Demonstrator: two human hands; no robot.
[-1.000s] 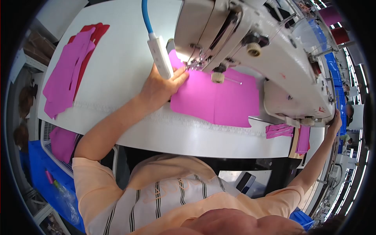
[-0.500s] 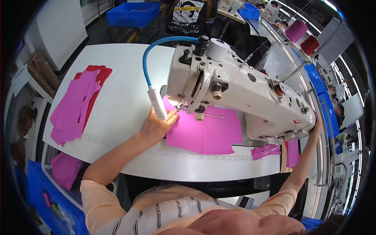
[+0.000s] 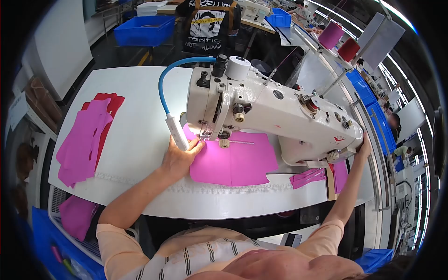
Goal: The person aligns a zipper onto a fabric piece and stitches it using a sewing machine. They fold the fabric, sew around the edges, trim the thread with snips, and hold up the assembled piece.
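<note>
A pink fabric piece lies flat on the table under the needle area of a white sewing machine. My left hand rests on the fabric's left edge, fingers stretched out and fingertips close beside the presser foot. A white lamp head on a blue flexible neck hides part of this hand. Over at the machine's right end, my right hand curls around the handwheel. The wheel and most of those fingers are hidden. A narrow pale strip lies across the fabric.
Pink pieces overlap red ones on the table's left. Small pink strips and a folded pink piece lie near my right forearm. Thread cones stand behind the machine. A person in a black shirt sits beyond.
The camera view has shifted, so the machine and table appear lower and farther left. Both hands keep their places, and the fabric shows no clear movement under the machine.
</note>
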